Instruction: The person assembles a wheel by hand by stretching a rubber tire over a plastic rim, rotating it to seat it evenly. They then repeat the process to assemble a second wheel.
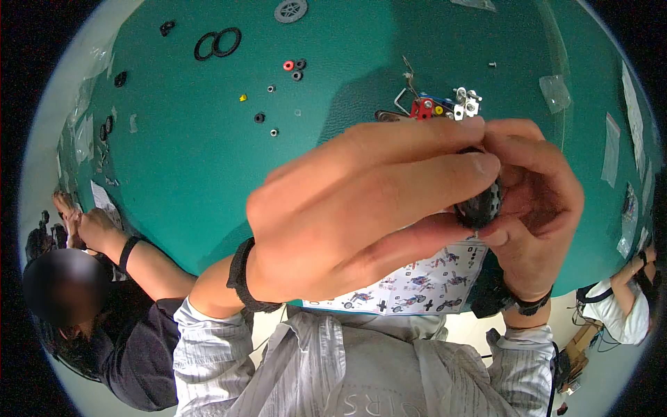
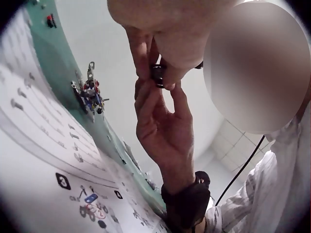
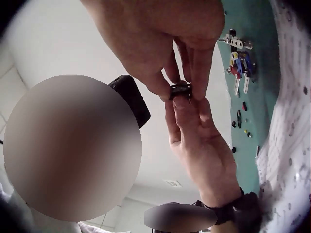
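Both hands hold a small black tyre-like wheel [image 1: 478, 203] between them, above the mat. In the head view the left hand [image 1: 368, 201] reaches across from the left and pinches it with fingers over the top and thumb below. The right hand [image 1: 538, 187] grips its right side with curled fingers. In the left wrist view the dark wheel [image 2: 158, 75] is between the fingertips of both hands, with the other hand [image 2: 167, 131] below. The right wrist view shows the wheel [image 3: 181, 91] pinched likewise; its centre is partly covered by fingers.
A partly built model [image 1: 424, 108] of red, blue and silver parts lies behind the hands. Black rings [image 1: 226, 42], a grey spoked disc [image 1: 290, 10] and small parts lie on the green mat [image 1: 187, 139]. A printed sheet [image 1: 417, 281] is under the hands. Other people sit at both sides.
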`<state>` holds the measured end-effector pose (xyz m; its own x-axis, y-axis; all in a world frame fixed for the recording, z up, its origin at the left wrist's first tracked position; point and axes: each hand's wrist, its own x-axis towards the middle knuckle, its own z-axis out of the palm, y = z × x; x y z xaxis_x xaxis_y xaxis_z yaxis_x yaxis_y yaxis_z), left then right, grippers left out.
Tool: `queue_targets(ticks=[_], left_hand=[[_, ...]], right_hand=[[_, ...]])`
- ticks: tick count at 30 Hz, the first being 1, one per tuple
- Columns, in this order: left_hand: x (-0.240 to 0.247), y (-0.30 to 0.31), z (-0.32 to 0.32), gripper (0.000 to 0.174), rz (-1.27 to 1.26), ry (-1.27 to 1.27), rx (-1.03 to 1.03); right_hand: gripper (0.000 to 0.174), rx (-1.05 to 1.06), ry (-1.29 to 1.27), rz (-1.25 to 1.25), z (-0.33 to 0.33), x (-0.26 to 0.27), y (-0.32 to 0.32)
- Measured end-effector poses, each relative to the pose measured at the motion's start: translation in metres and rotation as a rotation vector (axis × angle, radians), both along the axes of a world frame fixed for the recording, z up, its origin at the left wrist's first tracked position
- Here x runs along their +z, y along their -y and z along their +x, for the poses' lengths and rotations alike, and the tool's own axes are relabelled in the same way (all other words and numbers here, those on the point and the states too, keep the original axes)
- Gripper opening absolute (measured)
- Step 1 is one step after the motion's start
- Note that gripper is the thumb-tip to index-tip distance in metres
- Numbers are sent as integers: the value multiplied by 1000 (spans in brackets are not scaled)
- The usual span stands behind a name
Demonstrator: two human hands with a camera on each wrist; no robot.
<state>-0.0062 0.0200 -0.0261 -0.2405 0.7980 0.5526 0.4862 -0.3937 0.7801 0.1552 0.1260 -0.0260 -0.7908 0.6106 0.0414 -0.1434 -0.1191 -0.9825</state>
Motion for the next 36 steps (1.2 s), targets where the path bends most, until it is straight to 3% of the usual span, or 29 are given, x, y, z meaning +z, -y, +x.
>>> queue_targets(ticks=[10, 16, 23, 29, 36], left_hand=[[-7, -4, -12, 48, 131, -176, -123], [3, 0, -14, 49, 34, -258, -93], [1, -1, -16, 52, 67, -261, -106], [-1, -1, -11, 50, 98, -159, -85], [-4, -2, -7, 48, 119, -79, -107]], right_hand=[[58, 53, -68, -71, -1, -2, 0], [64, -26, 26, -251, -4, 5, 5], [67, 70, -16, -151, 2, -2, -1], [66, 40, 55, -399, -3, 7, 7], [62, 110, -82, -180, -2, -3, 1]])
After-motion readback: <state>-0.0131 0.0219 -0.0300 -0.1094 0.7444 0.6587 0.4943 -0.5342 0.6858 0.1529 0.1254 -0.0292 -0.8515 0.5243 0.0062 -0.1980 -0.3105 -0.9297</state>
